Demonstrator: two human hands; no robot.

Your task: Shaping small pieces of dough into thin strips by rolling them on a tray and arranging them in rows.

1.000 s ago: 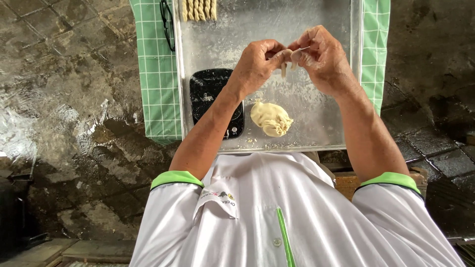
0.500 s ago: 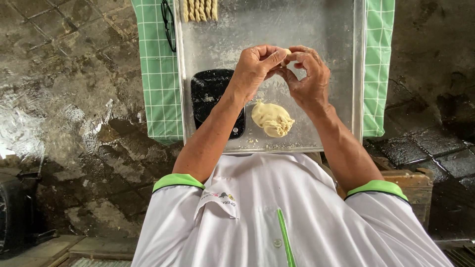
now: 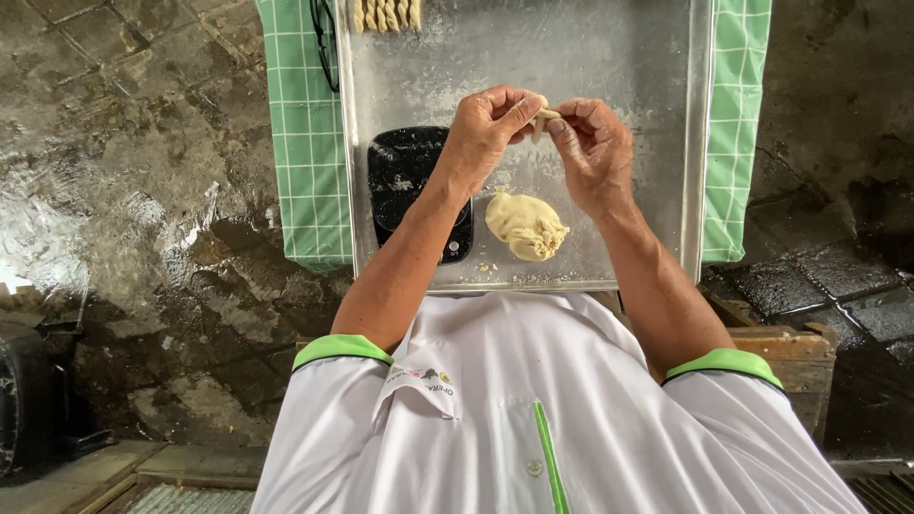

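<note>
- Since a second ago, both hands have drawn closer together over the metal tray [image 3: 700, 143], and the dough piece between them looks thinner.
- My left hand [image 3: 486, 133] pinches one end of the small dough piece [image 3: 543, 119]; my right hand [image 3: 595, 148] pinches the other end.
- That piece is held above the tray, clear of the dough lump [image 3: 526, 225] lying below.
- A black scale [image 3: 405, 181] sits beside the lump; shaped dough strips [image 3: 386, 13] line the far edge.
- Judgement: shaping is under way, not finished.
</note>
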